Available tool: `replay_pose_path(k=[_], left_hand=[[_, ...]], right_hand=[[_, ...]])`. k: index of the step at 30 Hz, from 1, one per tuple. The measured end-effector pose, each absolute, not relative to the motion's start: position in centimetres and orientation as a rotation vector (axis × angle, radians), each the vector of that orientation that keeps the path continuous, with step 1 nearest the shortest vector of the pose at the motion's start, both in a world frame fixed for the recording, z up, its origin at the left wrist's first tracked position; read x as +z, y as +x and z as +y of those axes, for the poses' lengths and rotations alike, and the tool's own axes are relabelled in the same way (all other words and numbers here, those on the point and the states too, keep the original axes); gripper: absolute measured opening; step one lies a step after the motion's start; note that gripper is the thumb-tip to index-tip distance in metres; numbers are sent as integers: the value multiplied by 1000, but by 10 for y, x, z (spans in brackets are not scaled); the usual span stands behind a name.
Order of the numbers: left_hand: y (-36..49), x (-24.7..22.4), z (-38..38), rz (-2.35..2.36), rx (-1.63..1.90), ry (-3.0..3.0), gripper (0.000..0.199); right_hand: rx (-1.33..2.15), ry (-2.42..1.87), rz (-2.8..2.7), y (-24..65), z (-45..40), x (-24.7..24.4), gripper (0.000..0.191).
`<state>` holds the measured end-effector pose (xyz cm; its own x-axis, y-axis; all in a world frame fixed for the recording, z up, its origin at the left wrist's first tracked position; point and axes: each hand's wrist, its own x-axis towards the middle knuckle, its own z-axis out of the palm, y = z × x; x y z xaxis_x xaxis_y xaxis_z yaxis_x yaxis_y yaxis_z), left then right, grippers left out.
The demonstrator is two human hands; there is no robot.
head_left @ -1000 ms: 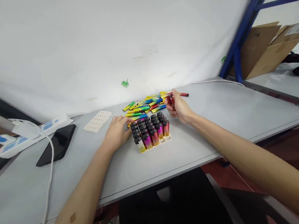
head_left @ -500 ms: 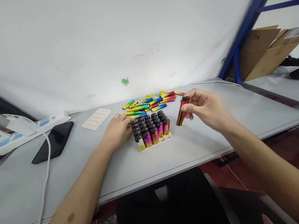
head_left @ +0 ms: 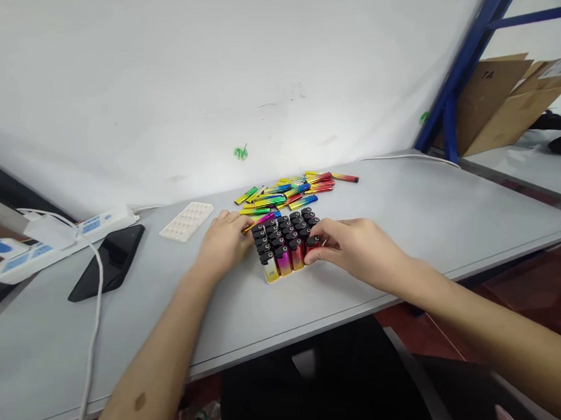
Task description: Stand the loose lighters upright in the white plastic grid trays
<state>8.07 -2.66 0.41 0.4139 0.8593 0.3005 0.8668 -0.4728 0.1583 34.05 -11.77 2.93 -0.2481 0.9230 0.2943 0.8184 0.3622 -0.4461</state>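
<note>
Several lighters with black tops (head_left: 284, 259) stand upright in rows in a white holder (head_left: 272, 281) on the grey table. My right hand (head_left: 349, 246) grips a red lighter (head_left: 312, 244) at the front right of the rows. At the left side of the block, my left hand (head_left: 227, 240) pinches a magenta and yellow lighter (head_left: 261, 222), its fingertips partly hidden. Behind the block lies a loose pile of colourful metallic lighters (head_left: 270, 200).
An unfilled white holder (head_left: 187, 221) lies left of the pile. Further left are a black phone (head_left: 107, 262), a white power strip (head_left: 92, 228) and a cable (head_left: 93, 335). Cardboard boxes (head_left: 510, 104) stand behind a blue frame (head_left: 463, 60) at the right.
My right hand has moved left and down, bringing the red lighter to the front row of the block. A magenta and yellow lighter now shows at my left fingertips.
</note>
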Motion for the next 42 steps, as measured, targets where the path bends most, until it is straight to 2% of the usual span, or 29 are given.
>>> replay_pose_path(k=[4,9,13,16,19,22,26,32,36,39,42], left_hand=[[78,5,-26,-1662,-816,-2587,25],[79,7,-28,-1623,-952,-2568,28],[81,7,-29,-1648,-991,-2590,28],[83,6,-28,-1667,-1020,-2627,32],[84,5,-27,-1714,-1102,-2649,35],[85,5,-27,-1745,-1196,-2671,34],[86,7,-30,-1745,-1347,-2682,36],[90,11,-34,-1849,-1492,-2583,40],[87,5,-30,-1798,-1239,-2561,40],[84,-2,-24,-1627,-917,-2621,38],[81,-7,-20,-1539,-752,-2708,42]], right_hand=[[102,-1587,-2262,335,-118,41,27],[-34,-1716,-2255,332,-119,40,42],[14,-1532,-2088,336,-121,40,57],[25,-1389,-1836,337,-108,51,53],[189,-1278,-1779,334,-75,65,43],[494,-1134,-1923,329,-31,69,21],[889,-1025,-2089,318,10,60,30],[1212,-865,-1784,299,19,45,18],[1127,-889,-1324,307,23,36,12],[992,-1003,-1184,331,24,27,18],[996,-1080,-1169,358,16,19,25]])
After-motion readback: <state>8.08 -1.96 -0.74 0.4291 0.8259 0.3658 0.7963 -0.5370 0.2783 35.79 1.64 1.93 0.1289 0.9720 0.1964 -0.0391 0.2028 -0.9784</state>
